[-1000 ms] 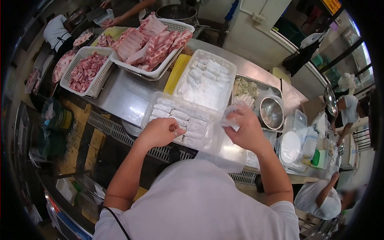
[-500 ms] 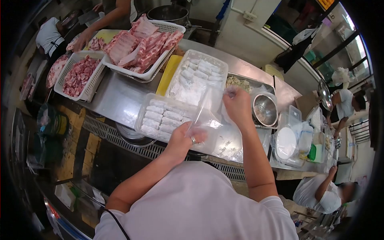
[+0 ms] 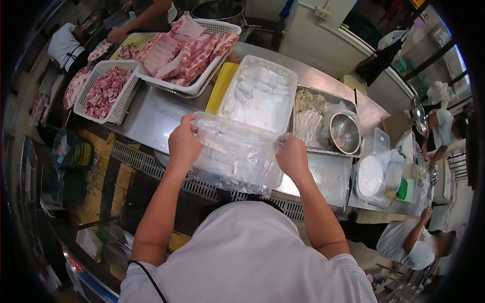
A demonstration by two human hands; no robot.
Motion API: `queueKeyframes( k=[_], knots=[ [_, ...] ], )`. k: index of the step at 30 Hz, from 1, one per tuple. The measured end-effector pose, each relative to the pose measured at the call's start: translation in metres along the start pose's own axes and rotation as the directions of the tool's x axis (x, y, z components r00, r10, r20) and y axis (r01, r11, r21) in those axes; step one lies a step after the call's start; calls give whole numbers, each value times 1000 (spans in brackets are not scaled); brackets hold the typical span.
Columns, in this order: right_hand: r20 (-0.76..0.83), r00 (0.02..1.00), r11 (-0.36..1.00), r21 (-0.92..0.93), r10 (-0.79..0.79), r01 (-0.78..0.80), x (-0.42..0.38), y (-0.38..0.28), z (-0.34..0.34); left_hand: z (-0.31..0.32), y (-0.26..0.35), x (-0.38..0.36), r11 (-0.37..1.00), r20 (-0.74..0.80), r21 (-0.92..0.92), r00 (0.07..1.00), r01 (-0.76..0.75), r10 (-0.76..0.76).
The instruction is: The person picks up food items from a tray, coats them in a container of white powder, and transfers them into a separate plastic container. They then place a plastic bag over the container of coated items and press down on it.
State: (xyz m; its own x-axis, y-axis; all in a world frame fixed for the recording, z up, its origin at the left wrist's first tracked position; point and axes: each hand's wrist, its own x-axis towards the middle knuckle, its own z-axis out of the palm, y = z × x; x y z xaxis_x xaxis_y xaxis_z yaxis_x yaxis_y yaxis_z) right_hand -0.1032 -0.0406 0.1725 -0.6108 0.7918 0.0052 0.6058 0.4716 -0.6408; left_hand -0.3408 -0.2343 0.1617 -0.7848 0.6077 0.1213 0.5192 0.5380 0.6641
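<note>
A: Left side first. How's my left hand [image 3: 184,144]?

B: Yours is nearly closed, thumb and fingers at the left edge of the see-through plastic sheet [image 3: 242,177]. Fingertips partly hidden; can't tell how much film you have there.

A: Weight, feel?

B: Judging by looks: next to no weight, soft, limp. It likely folds wherever you let it slacken, and may cling to itself. Powder on your fingers could make it slippery. Thin too, so a hard yank might stretch or tear it.

A: Where to hold?

B: Left and right edges, 1 per hand, as you have them. Pinch close to the upper corners; the middle gives you nothing stiff to grip.

A: Right hand [image 3: 293,154]?

B: Closed in a loose fist, film bunched between your thumb and fingers at the right edge.

A: And the sheet sits where?

B: Spread between your 2 hands, over the plastic tub [image 3: 278,177] at the near edge of the steel table [image 3: 156,111]. Whether it touches the pale rolls [image 3: 228,167] inside, can't tell.

A: Looks, left to right?

B: Left: transparent, lightly wrinkled. Middle: rolls show through, blurry; the near edge is crinkled, with bright glints, hanging at the tub's near side. Right: creased where your fist gathers it.
</note>
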Motion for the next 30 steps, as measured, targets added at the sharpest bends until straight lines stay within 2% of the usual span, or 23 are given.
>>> queueKeyframes(
  k=[1,5,7,8,11,12,16,19,22,25,28,30],
  knots=[
    [-24,1000,999,-47,-3,2,-1,-1,0,3,-3,1,997,-9,66,1000,-29,30],
    [-102,991,988,-134,-91,77,-15,-25,-9,12,-5,4,991,24,135,999,21,-25],
    [-39,990,982,-131,-139,133,-27,-39,-12,12,-4,6,989,31,145,999,29,-33],
    [-7,987,979,-127,-164,161,-33,-43,-11,12,-6,8,986,4,164,1000,-21,20],
    [-42,850,850,-37,-526,525,-53,-45,1,13,-12,12,970,-59,202,987,-135,149],
    [19,786,785,-28,-619,619,-54,-46,8,13,-12,14,967,-68,198,982,-157,174],
    [290,761,765,-126,-580,631,-45,-50,44,16,-16,22,956,-108,180,961,-232,253],
    [322,743,686,-289,-587,667,-26,-29,70,15,-20,25,942,-105,157,943,-298,316],
    [317,744,672,-321,-589,668,-19,-21,72,10,-22,26,916,-143,97,905,-389,400],
    [338,759,678,-345,-556,650,-19,-25,68,-10,-16,21,783,23,60,785,-619,619],
    [408,801,710,-390,-438,587,-18,-36,62,-11,-13,6,690,227,13,674,-724,703],
    [301,816,687,-440,-494,579,-19,-27,66,-3,-12,-9,751,295,108,743,-651,601]
  ],
)
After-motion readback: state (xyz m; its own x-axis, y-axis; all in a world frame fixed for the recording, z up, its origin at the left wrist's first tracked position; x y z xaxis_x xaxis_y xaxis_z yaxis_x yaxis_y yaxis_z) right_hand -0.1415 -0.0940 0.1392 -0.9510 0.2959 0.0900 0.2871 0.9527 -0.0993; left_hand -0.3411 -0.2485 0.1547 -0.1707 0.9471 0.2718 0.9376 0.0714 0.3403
